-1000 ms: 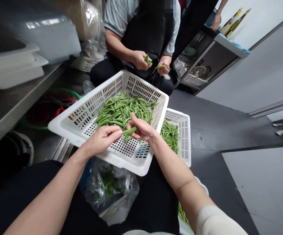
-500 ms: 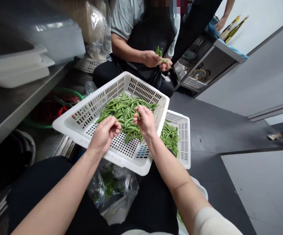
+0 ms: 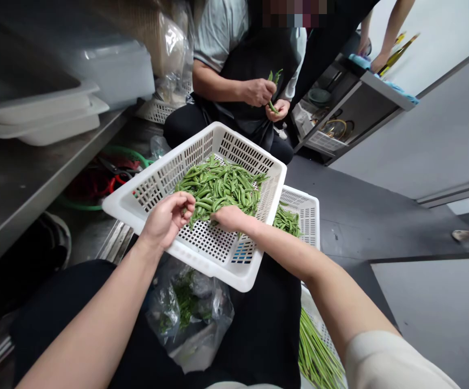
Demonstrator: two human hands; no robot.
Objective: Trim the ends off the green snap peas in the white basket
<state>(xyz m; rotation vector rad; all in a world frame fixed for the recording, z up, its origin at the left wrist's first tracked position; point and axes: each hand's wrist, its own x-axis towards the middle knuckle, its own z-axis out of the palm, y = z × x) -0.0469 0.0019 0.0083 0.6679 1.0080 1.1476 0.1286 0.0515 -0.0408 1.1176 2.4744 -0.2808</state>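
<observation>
A white slatted basket rests tilted over my knees, with a heap of green pea pods in it. My left hand hovers over the basket's near left rim, fingers curled together; a small dark green bit shows at the fingertips, too small to name. Down at the near edge of the heap is my right hand, back of the hand up and fingers bent inward. Its fingertips are mostly hidden, so what they pinch cannot be made out. Below the basket, a clear plastic bag with green trimmings hangs between my legs.
Across from me a person holds pea pods in both hands. A second white basket with pods stands at the right, and long green stems lie below it. A steel shelf with white tubs runs along the left.
My right hand has lowered from above the heap, where it held a pod, to the pods' near edge. My left hand stays curled near the rim. The view has shifted slightly.
</observation>
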